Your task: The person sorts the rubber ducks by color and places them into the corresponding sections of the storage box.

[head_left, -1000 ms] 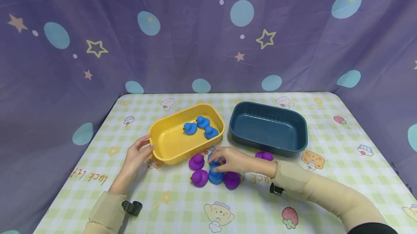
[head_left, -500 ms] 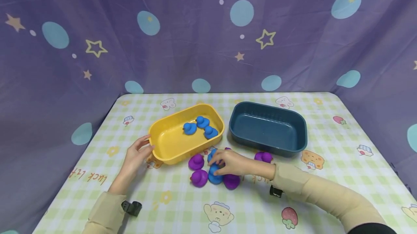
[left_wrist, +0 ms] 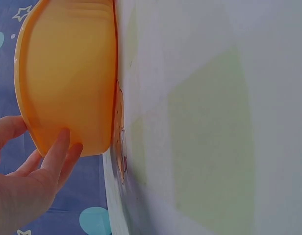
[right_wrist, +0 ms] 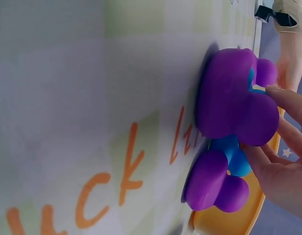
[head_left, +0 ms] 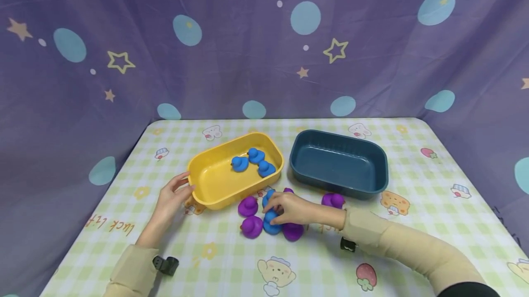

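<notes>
In the head view my left hand [head_left: 171, 198] holds the near-left end of a yellow tub [head_left: 215, 182], pinching its rim. Three blue rubber ducks [head_left: 239, 164] sit inside this tub. My right hand [head_left: 293, 209] reaches into a group of ducks on the cloth, thumb and fingertips around the head of a nearer blue duck [head_left: 271, 228]. Just beyond its fingers is a farther blue duck [head_left: 267, 196]. Purple ducks [head_left: 251, 227] surround them, some partly covered by this hand. In the right wrist view a purple duck [right_wrist: 224, 93] hides much of the hold.
A dark teal tub [head_left: 339, 164] stands right of the yellow one, with nothing inside. One purple duck [head_left: 333, 200] lies against its near side. A checked cloth [head_left: 215, 274] covers the table, and a purple curtain [head_left: 231, 58] hangs behind.
Barely anything differs. My right hand has shifted very slightly left, its fingers staying at the blue ducks. The left hand and both tubs keep their places.
</notes>
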The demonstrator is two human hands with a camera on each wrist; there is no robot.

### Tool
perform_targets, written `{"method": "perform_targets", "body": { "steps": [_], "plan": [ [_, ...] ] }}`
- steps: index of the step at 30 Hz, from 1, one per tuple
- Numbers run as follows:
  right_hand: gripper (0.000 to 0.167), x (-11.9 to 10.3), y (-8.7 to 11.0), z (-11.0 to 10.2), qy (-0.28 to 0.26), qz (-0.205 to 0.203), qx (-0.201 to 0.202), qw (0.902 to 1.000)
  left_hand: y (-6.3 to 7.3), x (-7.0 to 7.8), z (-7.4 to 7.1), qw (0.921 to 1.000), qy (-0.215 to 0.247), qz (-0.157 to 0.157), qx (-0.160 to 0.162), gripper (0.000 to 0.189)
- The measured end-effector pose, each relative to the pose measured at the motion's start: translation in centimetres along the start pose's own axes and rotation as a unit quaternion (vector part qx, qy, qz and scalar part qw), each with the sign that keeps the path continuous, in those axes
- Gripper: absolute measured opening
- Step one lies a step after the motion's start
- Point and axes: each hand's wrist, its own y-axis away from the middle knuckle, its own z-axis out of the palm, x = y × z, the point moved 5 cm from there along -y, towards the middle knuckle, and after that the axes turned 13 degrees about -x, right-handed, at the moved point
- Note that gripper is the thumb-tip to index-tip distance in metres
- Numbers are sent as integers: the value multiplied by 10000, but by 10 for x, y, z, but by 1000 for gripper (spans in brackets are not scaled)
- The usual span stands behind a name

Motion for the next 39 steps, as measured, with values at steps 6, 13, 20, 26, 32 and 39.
{"method": "perform_targets", "body": {
  "steps": [6, 13, 20, 26, 32, 39],
  "plan": [
    [27, 1, 0, 1, 40, 37, 48, 10000, 0, 0, 0, 10000, -6, -30, 3, 56],
    [26, 0, 1, 2, 60, 119, 112, 9998, 0, 1, 0, 10000, -20, -73, -5, 56],
    [25, -1, 2, 1, 137, 64, 182, 9997, 0, 1, 0, 9999, -39, -115, 4, 56],
    [25, -4, 3, -4, 239, -78, 208, 9995, 0, 0, 0, 10000, -18, -73, 33, 55],
    [25, -8, 5, -7, 292, -226, 240, 9990, 0, 0, 0, 10000, 40, 36, 1, 56],
    [25, -9, 6, -12, 116, -312, 396, 9987, 0, 1, 0, 9999, 13, 74, 139, 56]
  ]
}}
